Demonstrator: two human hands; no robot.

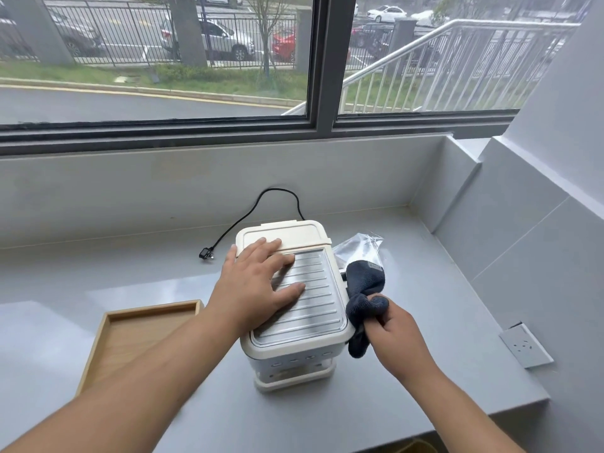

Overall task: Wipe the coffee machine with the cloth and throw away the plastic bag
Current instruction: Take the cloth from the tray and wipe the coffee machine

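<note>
The small cream-white plastic coffee machine (295, 308) with a ribbed metal top is being steadied on the grey table (434, 322) by the left hand (258, 286), which is lying flat on its top with the fingers spread and closing on nothing. The dark blue bunched microfibre cloth (364, 289) is being held against the machine's right side by the right hand (392, 325), whose grip is clamped around the cloth's middle. The crumpled clear plastic bag (359, 248) is lying on the table just behind the cloth, beside the machine's right rear corner, and is not yet being handled. The black power cord (261, 207) is lying unplugged behind the machine.

The right side wall seems to be the surface being wiped. For a good result, downward pressure should be kept through the flat hand so the light machine is not being pushed sideways, and the cloth should be drawn in long overlapping strokes. The loose cloth tail is best kept clear of the side knob, where snagging looks likely.
</note>
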